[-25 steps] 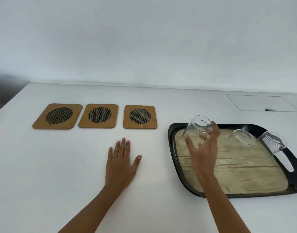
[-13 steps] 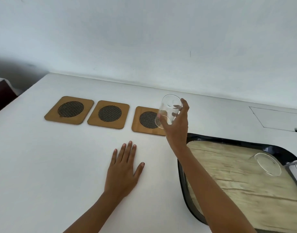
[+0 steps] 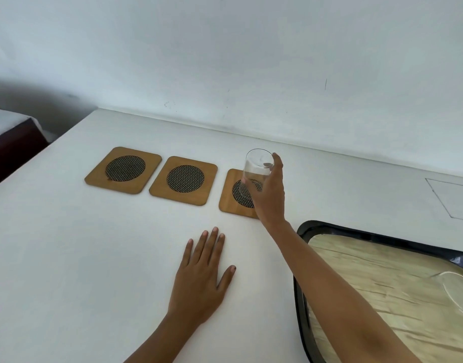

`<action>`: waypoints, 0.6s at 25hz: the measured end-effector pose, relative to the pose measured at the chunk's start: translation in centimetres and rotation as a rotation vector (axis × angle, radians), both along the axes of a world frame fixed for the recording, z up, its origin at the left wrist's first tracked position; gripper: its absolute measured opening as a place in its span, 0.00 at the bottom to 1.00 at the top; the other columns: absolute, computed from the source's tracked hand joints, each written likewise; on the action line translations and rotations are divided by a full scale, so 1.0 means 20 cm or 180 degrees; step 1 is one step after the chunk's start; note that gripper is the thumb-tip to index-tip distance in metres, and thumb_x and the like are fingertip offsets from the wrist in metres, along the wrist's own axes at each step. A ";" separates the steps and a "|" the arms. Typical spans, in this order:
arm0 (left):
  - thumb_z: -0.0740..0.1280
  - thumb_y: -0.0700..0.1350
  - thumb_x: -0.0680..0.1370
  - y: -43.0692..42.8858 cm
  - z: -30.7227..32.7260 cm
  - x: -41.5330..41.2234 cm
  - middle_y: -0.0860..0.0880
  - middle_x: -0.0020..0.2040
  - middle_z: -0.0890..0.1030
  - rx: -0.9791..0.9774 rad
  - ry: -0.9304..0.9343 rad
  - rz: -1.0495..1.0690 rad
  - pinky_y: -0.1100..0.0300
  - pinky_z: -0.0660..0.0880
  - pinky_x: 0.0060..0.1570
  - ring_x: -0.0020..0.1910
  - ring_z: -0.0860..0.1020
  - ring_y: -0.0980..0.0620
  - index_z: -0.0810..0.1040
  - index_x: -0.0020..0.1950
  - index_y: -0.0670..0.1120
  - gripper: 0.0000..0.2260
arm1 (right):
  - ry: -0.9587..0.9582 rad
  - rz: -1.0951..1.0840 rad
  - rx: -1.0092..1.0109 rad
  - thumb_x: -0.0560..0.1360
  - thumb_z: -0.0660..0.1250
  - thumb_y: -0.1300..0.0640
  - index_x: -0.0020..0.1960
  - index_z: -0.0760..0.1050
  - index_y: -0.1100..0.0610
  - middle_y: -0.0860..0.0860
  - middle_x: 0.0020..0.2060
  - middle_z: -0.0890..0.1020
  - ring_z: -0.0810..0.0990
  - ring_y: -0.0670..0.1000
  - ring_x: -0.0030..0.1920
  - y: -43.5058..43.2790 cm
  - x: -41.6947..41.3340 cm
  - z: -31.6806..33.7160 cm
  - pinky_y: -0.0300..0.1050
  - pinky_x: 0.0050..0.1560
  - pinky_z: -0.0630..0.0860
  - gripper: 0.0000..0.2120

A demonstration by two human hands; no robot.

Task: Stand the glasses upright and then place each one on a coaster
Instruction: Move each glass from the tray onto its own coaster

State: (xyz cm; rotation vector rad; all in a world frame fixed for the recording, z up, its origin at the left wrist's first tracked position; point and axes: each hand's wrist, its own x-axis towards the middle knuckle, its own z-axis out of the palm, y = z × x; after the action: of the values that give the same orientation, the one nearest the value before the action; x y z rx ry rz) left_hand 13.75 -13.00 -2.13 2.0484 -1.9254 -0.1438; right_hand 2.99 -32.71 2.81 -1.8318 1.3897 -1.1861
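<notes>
My right hand grips a clear glass, held upright over the dark mesh centre of the right coaster. I cannot tell whether its base touches the coaster. Two more wooden coasters, the middle coaster and the left coaster, lie bare to the left in a row. My left hand rests flat on the white table, fingers spread, holding nothing. A second glass lies on its side at the right edge of the tray, mostly cut off by the frame.
The black-rimmed tray with a wood-pattern floor fills the lower right. A white wall runs close behind the coasters. The table's left edge drops off beside a dark piece of furniture. A thin rectangular outline marks the table at far right.
My right hand has carried the glass from the tray leftward and lowered it upright over the right coaster. My left hand has stayed flat on the table.
</notes>
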 end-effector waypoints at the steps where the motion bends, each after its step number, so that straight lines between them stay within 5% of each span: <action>1: 0.44 0.61 0.79 0.00 0.00 0.00 0.52 0.78 0.45 0.0003 0.0000 0.0004 0.51 0.43 0.74 0.76 0.41 0.55 0.42 0.76 0.51 0.29 | 0.0023 -0.0015 -0.0021 0.72 0.74 0.51 0.77 0.52 0.51 0.52 0.65 0.72 0.73 0.55 0.63 0.00 0.00 0.00 0.52 0.58 0.74 0.42; 11: 0.44 0.61 0.79 0.00 0.00 0.01 0.52 0.78 0.46 -0.0005 0.0013 -0.0017 0.52 0.42 0.74 0.76 0.41 0.55 0.43 0.76 0.51 0.29 | 0.0172 -0.0132 -0.0098 0.70 0.76 0.47 0.77 0.51 0.51 0.54 0.67 0.68 0.73 0.55 0.65 0.05 -0.03 0.07 0.50 0.52 0.74 0.46; 15: 0.44 0.60 0.79 0.00 0.01 0.01 0.52 0.78 0.48 -0.0032 0.0019 -0.0035 0.52 0.43 0.74 0.76 0.44 0.53 0.46 0.77 0.50 0.29 | -0.0119 -0.0300 -0.0623 0.72 0.75 0.51 0.73 0.59 0.53 0.46 0.60 0.69 0.73 0.49 0.62 0.21 -0.17 0.17 0.44 0.56 0.73 0.37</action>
State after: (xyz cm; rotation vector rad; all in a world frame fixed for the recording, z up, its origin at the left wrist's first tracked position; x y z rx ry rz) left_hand 13.87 -13.04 -2.01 2.0291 -1.9301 -0.1421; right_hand -0.42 -28.45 6.18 -1.8817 1.3945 -1.4420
